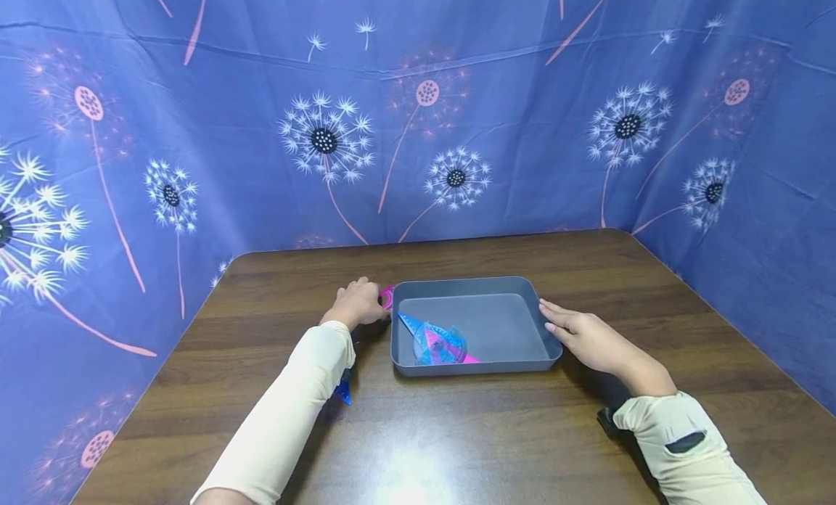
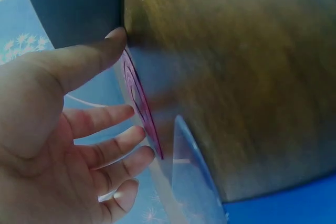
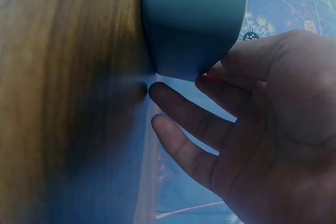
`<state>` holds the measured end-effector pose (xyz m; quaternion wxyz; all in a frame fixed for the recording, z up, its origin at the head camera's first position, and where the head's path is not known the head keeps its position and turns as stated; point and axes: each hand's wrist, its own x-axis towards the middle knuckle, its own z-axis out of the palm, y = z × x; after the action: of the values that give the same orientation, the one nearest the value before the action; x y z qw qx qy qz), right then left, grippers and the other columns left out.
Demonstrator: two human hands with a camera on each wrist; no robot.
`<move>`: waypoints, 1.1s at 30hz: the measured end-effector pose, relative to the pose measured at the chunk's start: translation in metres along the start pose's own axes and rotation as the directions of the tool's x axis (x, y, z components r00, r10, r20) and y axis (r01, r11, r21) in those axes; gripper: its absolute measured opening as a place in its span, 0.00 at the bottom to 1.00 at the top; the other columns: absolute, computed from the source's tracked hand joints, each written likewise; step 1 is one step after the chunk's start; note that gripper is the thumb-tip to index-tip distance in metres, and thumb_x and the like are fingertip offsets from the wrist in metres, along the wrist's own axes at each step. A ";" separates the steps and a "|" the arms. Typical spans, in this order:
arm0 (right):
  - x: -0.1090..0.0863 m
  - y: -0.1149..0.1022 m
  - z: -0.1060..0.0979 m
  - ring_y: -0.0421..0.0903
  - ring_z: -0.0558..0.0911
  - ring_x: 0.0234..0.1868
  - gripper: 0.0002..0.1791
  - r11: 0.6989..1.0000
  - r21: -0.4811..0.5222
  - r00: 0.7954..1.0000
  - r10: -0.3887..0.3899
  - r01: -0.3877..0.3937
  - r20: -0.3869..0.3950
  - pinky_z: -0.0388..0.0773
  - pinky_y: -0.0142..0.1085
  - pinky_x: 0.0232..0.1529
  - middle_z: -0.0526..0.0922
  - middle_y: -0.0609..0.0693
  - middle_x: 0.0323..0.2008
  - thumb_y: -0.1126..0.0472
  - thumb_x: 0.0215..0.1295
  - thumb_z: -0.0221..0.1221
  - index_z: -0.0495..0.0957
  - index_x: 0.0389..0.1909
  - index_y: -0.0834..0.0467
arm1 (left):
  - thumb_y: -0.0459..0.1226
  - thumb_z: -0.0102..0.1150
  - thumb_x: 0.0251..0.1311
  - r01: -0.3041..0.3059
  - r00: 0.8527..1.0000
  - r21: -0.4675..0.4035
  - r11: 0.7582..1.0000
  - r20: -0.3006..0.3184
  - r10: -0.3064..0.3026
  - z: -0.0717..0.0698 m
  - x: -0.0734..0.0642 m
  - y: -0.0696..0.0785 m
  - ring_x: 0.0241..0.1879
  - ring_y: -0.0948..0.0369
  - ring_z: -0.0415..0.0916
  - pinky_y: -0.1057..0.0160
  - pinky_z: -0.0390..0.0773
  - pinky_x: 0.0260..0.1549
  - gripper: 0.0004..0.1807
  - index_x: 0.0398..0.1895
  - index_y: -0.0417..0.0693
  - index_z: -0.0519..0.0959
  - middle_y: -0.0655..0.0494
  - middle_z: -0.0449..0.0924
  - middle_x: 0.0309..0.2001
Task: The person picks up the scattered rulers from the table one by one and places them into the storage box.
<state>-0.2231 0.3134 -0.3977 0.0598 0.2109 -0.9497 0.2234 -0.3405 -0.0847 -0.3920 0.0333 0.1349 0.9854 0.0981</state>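
A grey rectangular tray [image 1: 509, 323] lies on the table. Inside it, at the left, overlap a blue set square [image 1: 410, 322], a clear blue round-edged protractor [image 1: 457, 339] and a pink piece [image 1: 470, 359]. My left hand [image 1: 358, 304] reaches down just left of the tray, beside a flat pink drawing piece [image 1: 387, 297] with cut-outs. In the left wrist view its parted fingers [image 2: 118, 148] come right up to the pink piece [image 2: 142, 106], thumb near the tray wall. My right hand [image 1: 588, 337] rests its extended fingers against the tray's right side.
Partly hidden by the left forearm, a blue pointed piece [image 1: 342, 390] lies on the wooden table [image 1: 457, 411]. A black strap [image 1: 607, 421] shows at the right wrist. Behind the table hangs a blue dandelion-print cloth [image 1: 522, 128].
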 end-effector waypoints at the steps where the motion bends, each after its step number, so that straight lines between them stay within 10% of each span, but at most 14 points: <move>1: 0.000 0.000 0.000 0.64 0.66 0.69 0.24 1.000 -0.001 1.000 -0.002 0.002 -0.001 0.62 0.60 0.64 0.67 0.66 0.69 0.63 0.74 0.53 0.68 0.66 0.71 | 0.49 0.68 0.55 0.002 1.000 -0.002 1.000 0.002 -0.002 0.001 0.001 0.000 0.45 0.49 0.70 0.44 0.69 0.50 0.17 0.22 0.49 0.73 0.48 0.72 0.44; 11: 0.002 -0.001 -0.001 0.64 0.66 0.69 0.24 1.000 0.004 1.000 -0.003 0.003 -0.003 0.62 0.60 0.64 0.66 0.66 0.69 0.64 0.74 0.53 0.68 0.66 0.71 | 0.47 0.70 0.57 0.041 0.999 -0.038 0.998 -0.011 -0.041 0.004 0.006 -0.002 0.43 0.49 0.71 0.44 0.71 0.51 0.17 0.23 0.48 0.75 0.47 0.73 0.43; 19: 0.001 -0.002 0.001 0.65 0.66 0.68 0.24 1.000 0.011 1.000 0.002 -0.002 0.000 0.63 0.60 0.64 0.66 0.67 0.69 0.64 0.74 0.53 0.68 0.66 0.71 | 0.43 0.67 0.56 0.007 1.000 -0.054 0.999 -0.014 -0.008 0.005 0.008 -0.001 0.49 0.46 0.72 0.42 0.71 0.51 0.17 0.45 0.43 0.80 0.44 0.74 0.46; 26: 0.000 0.000 0.001 0.65 0.66 0.69 0.24 1.000 0.010 1.000 0.002 -0.002 -0.003 0.63 0.59 0.63 0.66 0.66 0.69 0.63 0.75 0.54 0.68 0.66 0.71 | 0.35 0.58 0.55 0.008 1.000 -0.086 0.996 -0.019 -0.009 0.003 0.015 0.001 0.37 0.51 0.69 0.49 0.73 0.39 0.07 0.21 0.47 0.73 0.47 0.74 0.37; 33: 0.001 0.003 0.002 0.64 0.65 0.69 0.24 1.000 0.009 1.000 0.021 -0.021 0.005 0.61 0.60 0.64 0.65 0.65 0.70 0.63 0.75 0.53 0.67 0.68 0.70 | 0.37 0.64 0.50 0.128 0.991 -0.124 0.984 0.051 -0.123 -0.003 0.016 0.005 0.36 0.51 0.72 0.55 0.75 0.36 0.07 0.22 0.45 0.76 0.47 0.78 0.33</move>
<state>-0.2251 0.3145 -0.4001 0.0540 0.2019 -0.9510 0.2278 -0.3547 -0.0759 -0.3887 0.0693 0.0723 0.9828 0.1554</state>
